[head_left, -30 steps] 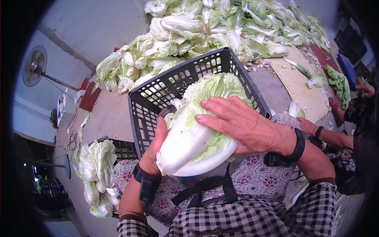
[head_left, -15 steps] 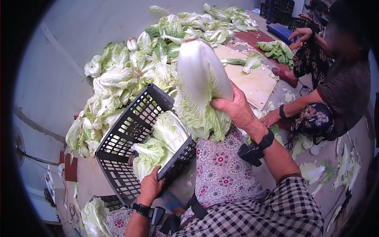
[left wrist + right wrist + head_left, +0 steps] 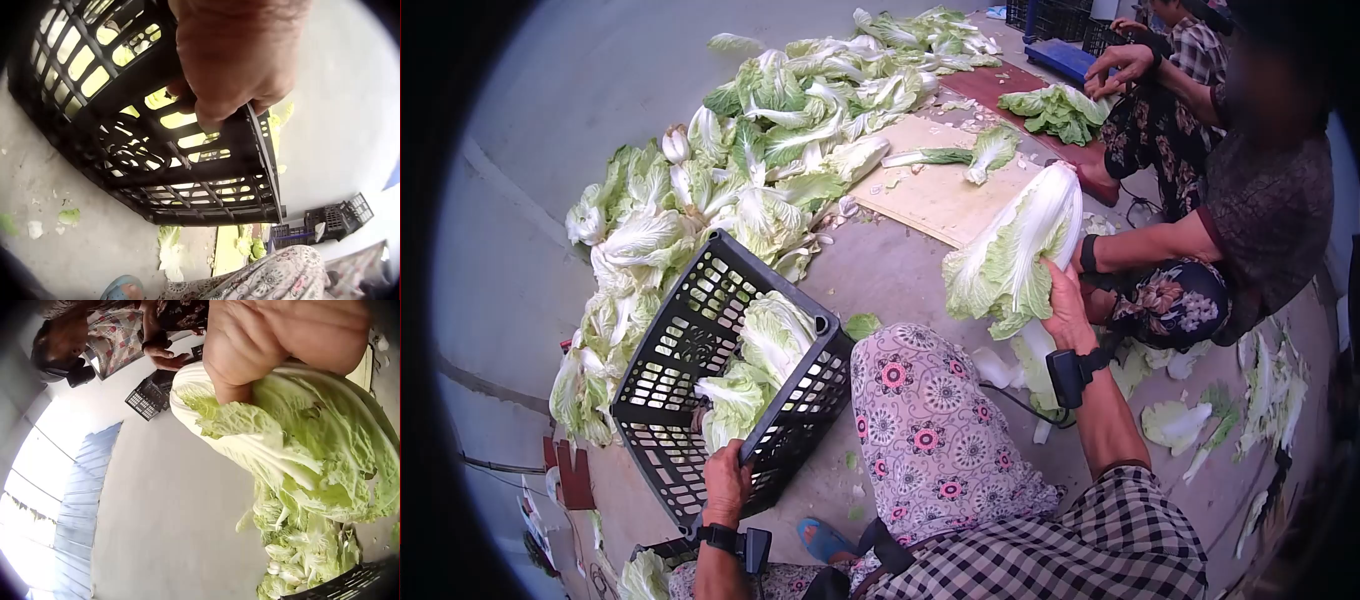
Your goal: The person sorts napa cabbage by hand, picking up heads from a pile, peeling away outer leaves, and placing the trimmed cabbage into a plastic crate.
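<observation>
one cabbage lies against the right hand's palm, gripped by its fingers.

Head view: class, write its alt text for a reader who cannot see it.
A person's right hand holds up a Chinese cabbage; the left hand grips a black crate holding more cabbage. Beyond lies a leafy heap; another person is at right.

Left hand: gripping, fingers curled | right hand: gripping | right arm: reaching outward
</observation>
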`<state>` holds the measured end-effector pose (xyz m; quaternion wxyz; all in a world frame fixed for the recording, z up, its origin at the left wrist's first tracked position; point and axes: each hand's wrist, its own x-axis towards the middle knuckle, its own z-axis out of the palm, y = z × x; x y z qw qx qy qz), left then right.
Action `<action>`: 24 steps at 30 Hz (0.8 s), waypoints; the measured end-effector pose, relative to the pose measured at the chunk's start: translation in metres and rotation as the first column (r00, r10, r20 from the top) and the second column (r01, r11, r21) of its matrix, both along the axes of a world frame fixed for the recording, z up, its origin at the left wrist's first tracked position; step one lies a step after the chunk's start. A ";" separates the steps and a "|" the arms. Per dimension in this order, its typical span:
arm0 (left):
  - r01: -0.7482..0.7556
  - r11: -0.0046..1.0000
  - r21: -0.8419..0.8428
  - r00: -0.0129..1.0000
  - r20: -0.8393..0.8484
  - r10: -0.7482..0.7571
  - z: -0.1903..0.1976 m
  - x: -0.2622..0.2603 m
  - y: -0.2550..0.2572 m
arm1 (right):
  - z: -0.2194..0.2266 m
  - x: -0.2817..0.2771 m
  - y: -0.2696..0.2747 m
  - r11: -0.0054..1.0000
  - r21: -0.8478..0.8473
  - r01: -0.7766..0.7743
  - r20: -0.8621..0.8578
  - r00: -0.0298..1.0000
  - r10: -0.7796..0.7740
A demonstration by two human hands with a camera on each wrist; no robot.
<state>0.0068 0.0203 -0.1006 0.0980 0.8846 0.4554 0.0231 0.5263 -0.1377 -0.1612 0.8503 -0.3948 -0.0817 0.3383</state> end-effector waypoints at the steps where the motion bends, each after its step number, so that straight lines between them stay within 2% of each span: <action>1: -0.007 1.000 -0.016 1.000 0.029 0.008 0.000 0.005 0.004 | 0.000 0.002 -0.002 1.000 0.012 0.018 -0.005 1.000 -0.017; 7: -0.032 0.996 -0.077 0.996 0.086 0.039 -0.006 0.039 0.022 | -0.017 0.014 -0.010 0.993 0.080 0.087 -0.078 0.994 -0.081; 9: -0.065 0.984 -0.167 0.996 0.057 0.075 -0.006 0.043 0.023 | -0.024 0.019 -0.017 0.991 0.083 0.107 -0.085 0.991 -0.100; 12: -0.057 0.944 -0.325 0.986 0.129 0.104 0.005 0.044 0.016 | -0.029 0.027 -0.026 0.989 0.076 0.127 -0.084 0.989 -0.120; 15: -0.075 0.963 -0.257 0.988 0.112 0.107 0.019 0.053 -0.002 | -0.033 0.032 -0.026 0.987 0.094 0.128 -0.111 0.987 -0.117; 18: 0.001 0.950 -0.313 0.983 0.174 0.057 0.033 0.052 -0.014 | -0.038 0.037 -0.025 0.987 0.084 0.135 -0.117 0.985 -0.125; 21: 0.060 0.966 -0.252 0.983 0.184 -0.013 0.043 0.036 -0.023 | -0.039 0.036 -0.024 0.989 0.062 0.137 -0.091 0.987 -0.131; 22: 0.073 0.981 -0.179 0.987 0.152 -0.045 0.046 0.027 -0.026 | -0.037 0.038 -0.023 0.989 0.055 0.136 -0.084 0.988 -0.131; 24: 0.057 0.973 -0.225 0.994 0.108 -0.033 0.058 0.016 -0.030 | -0.039 0.044 -0.021 0.991 0.072 0.112 -0.098 0.990 -0.105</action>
